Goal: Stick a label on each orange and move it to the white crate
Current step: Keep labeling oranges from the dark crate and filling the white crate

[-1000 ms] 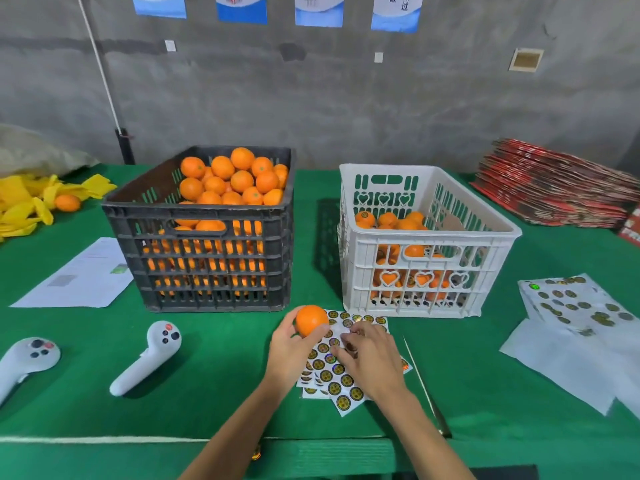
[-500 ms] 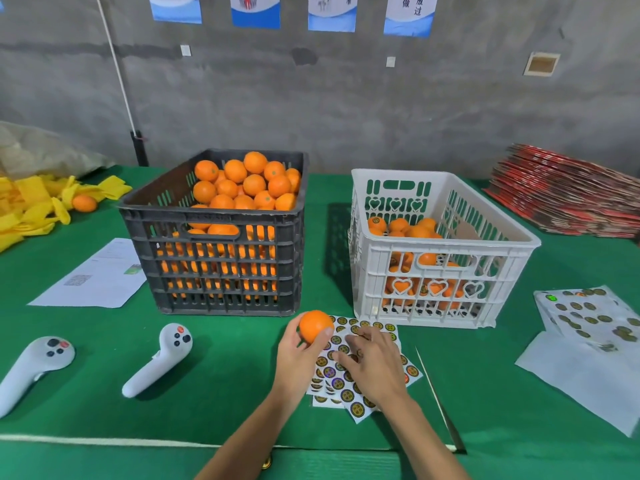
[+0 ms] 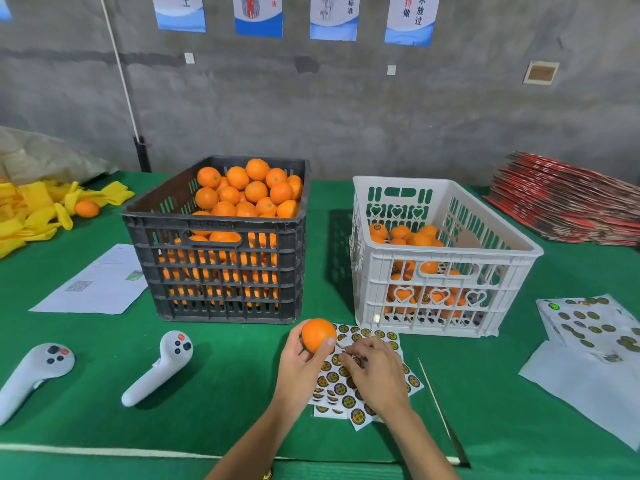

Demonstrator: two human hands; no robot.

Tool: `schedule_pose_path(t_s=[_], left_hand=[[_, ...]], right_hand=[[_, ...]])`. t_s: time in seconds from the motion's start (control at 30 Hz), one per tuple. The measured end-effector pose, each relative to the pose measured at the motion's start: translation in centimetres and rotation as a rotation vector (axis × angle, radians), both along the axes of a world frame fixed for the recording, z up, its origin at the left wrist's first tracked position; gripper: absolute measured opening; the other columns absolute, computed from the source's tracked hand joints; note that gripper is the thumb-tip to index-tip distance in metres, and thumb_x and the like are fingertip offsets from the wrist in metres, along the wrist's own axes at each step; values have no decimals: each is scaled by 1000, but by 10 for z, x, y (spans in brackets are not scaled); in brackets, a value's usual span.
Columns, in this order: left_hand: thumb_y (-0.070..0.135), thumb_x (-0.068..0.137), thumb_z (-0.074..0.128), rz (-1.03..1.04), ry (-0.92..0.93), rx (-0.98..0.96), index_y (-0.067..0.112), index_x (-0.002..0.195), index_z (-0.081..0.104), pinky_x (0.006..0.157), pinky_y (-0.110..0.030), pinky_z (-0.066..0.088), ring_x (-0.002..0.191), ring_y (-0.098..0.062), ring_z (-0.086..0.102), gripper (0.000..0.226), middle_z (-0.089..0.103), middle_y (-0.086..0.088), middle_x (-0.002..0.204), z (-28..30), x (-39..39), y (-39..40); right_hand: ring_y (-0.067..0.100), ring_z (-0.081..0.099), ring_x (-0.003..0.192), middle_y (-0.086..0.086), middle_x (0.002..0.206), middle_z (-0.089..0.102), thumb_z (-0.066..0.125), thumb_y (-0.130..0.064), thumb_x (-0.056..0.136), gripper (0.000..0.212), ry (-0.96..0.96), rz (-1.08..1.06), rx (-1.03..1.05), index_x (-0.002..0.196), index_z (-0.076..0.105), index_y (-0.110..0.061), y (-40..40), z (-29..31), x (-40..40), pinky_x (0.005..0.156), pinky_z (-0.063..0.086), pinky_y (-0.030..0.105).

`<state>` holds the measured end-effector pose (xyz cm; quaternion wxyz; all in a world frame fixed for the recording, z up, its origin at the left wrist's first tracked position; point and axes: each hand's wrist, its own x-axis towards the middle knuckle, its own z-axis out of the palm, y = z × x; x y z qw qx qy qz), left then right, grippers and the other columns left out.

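Note:
My left hand [image 3: 300, 367] grips an orange [image 3: 317, 334] just above the sticker sheets [image 3: 360, 407] that lie in front of the two crates. My right hand [image 3: 375, 372] is over those sheets, its fingertips pinching at a round label near the orange. The black crate [image 3: 221, 296] on the left is heaped with oranges. The white crate [image 3: 446, 313] on the right holds several oranges, some with labels showing.
Two white controllers [image 3: 161, 365] [image 3: 33, 375] lie at the front left. A printed paper [image 3: 97, 285] sits left of the black crate. More label sheets [image 3: 588, 320] lie at the right, a thin stick [image 3: 440, 407] beside my right hand, red cartons [image 3: 568, 199] at back right, yellow nets [image 3: 31, 213] at back left.
My right hand's fingertips have drawn together on a label close to the orange. My left hand has kept the orange in place. The camera has shifted slightly.

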<state>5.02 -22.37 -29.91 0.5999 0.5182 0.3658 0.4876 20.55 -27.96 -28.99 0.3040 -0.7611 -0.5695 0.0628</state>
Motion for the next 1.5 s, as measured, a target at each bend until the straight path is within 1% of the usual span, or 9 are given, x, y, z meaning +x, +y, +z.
schedule_pose_path(t_s=[0.13,0.2,0.37,0.73,0.87,1.0,1.1,1.27,1.5], left_hand=[[32,86,84,-7,27,17,29,134,57,91,-24,57,110,-15,73,55,74,2,121,1,0,0],[34,85,84,-11,47,24,30,133,57,92,-27,57,109,-14,73,55,74,3,120,1,0,-1],[32,84,84,-13,55,12,25,130,60,93,-32,58,105,-16,75,53,76,1,115,5,0,-2],[31,77,93,-111,-113,-59,24,128,70,89,-29,61,110,-25,74,56,78,-8,116,66,-8,5],[30,78,92,-147,-150,-50,21,127,72,87,-30,62,111,-27,74,53,77,-11,117,99,-9,13],[48,78,82,-100,-67,28,17,114,76,75,-28,63,94,-30,78,48,80,-13,99,137,1,21],[72,86,66,-26,77,221,21,103,79,78,-31,63,85,-22,78,55,80,-5,87,158,17,26],[68,98,47,-73,168,312,24,115,73,88,-46,63,92,-18,77,53,79,-1,95,190,50,45],[37,104,59,12,214,353,16,144,51,76,-35,65,83,-16,78,46,72,-3,112,222,51,78]], right_hand=[[8,59,97,-18,98,68,74,-37,91,7,244,-12,12,87,79,-35,1,5,1,87,49,34],[6,66,90,-17,90,72,73,-27,92,16,406,-45,1,78,78,-34,4,9,2,84,54,32],[4,68,90,-16,88,75,69,-24,96,14,585,-133,110,86,77,-30,10,28,4,91,56,34],[6,70,97,-14,100,76,77,-28,91,7,778,158,326,92,81,-33,7,91,-21,89,54,28],[5,63,114,-21,116,67,69,-23,97,21,614,266,402,106,78,-40,6,114,-21,93,52,23],[-1,50,126,-27,136,46,62,-28,98,42,97,334,407,139,58,-34,7,137,-12,98,45,11],[1,57,119,-13,141,52,73,-40,88,60,-217,251,458,143,56,-24,15,159,-7,89,50,13],[9,54,128,-7,144,56,71,-47,92,62,-124,105,514,145,54,-21,34,190,22,102,53,32],[18,56,129,-2,146,57,59,-40,101,53,-235,-134,410,149,49,-19,55,199,74,106,46,33]])
